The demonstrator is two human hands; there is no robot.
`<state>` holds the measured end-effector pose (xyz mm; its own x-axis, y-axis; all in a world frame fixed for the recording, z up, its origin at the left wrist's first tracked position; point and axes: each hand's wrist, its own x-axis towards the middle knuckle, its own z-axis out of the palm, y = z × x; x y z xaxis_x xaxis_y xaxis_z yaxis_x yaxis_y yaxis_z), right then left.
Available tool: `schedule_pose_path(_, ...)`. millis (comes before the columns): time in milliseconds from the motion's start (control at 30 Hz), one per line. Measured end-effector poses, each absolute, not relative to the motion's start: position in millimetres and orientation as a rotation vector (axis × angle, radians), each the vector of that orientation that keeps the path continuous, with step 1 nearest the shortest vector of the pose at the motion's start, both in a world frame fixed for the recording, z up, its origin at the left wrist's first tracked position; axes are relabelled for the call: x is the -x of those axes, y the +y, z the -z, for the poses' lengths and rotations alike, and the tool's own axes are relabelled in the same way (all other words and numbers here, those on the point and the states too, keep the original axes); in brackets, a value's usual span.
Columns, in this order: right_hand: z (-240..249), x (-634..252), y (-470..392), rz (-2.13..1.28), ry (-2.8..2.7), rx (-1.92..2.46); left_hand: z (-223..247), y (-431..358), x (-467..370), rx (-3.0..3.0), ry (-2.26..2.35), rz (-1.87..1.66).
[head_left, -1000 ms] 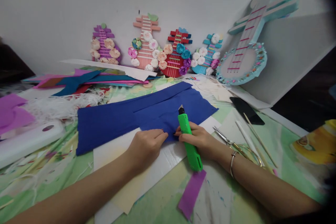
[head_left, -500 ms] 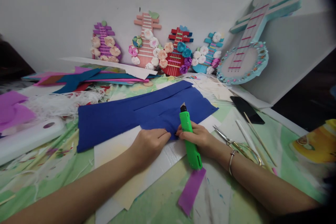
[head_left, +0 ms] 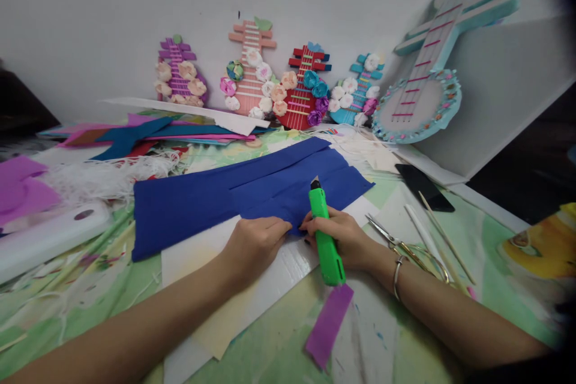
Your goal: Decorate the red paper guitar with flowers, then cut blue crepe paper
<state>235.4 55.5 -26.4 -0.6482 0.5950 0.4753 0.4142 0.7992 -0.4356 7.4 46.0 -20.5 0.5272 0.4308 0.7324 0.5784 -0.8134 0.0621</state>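
A wide sheet of dark blue crepe-like paper (head_left: 193,210) lies across a white board (head_left: 288,264). My left hand (head_left: 261,243) is closed, its fingertips pinching the near edge of the blue paper. Close beside it, my right hand (head_left: 344,237) holds a bright green utility knife (head_left: 326,243) between thumb and palm, the blade end pointing up and away. The right fingertips also touch the paper's near edge. Below the knife's lower end lies a purple paper strip (head_left: 330,325).
Gold-handled scissors (head_left: 398,246) and thin sticks (head_left: 445,237) lie right of my right hand, near a black phone (head_left: 423,187). Decorated lute-shaped crafts (head_left: 306,90) lean on the wall. White string (head_left: 117,180) and colored sheets (head_left: 135,135) are at the left.
Both hands have shifted very slightly at the paper's edge. The knife's lower end has risen a little. The blue paper lies nearly the same.
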Motion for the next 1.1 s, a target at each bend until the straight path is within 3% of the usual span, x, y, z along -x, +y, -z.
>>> schedule_pose_path(500,28,-239,57,-0.178,-2.398,0.616,20,45,-8,2.582,-0.87,1.167)
schedule_pose_path(933,17,-234,53,-0.243,-2.354,0.668,21,47,-7,2.592,-0.893,1.243)
schedule_pose_path(1100,18,-234,60,-0.031,-2.395,0.626,22,50,-6,2.589,-0.934,1.302)
